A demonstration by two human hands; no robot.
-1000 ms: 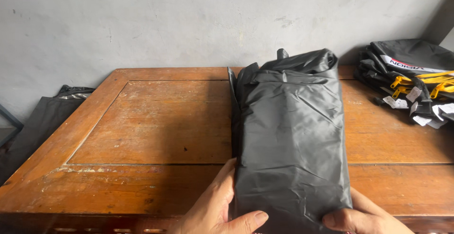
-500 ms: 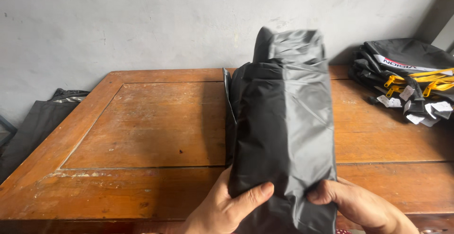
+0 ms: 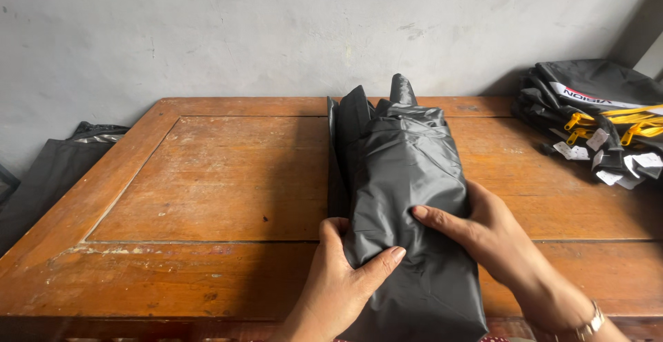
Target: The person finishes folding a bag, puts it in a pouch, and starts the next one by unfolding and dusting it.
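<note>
On the wooden table (image 3: 207, 197), left hand (image 3: 338, 287) and right hand (image 3: 483, 235) curled around folded dark grey garment (image 3: 407, 197), both gripping

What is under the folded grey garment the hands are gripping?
The folded grey garment lies on the wooden table, with a darker flat layer showing along its left edge. Left hand and right hand clasp its sides; anything beneath its middle is covered.

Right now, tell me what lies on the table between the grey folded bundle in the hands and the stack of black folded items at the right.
Nothing: the head view shows bare wooden table between the grey bundle and the black stack.
</note>
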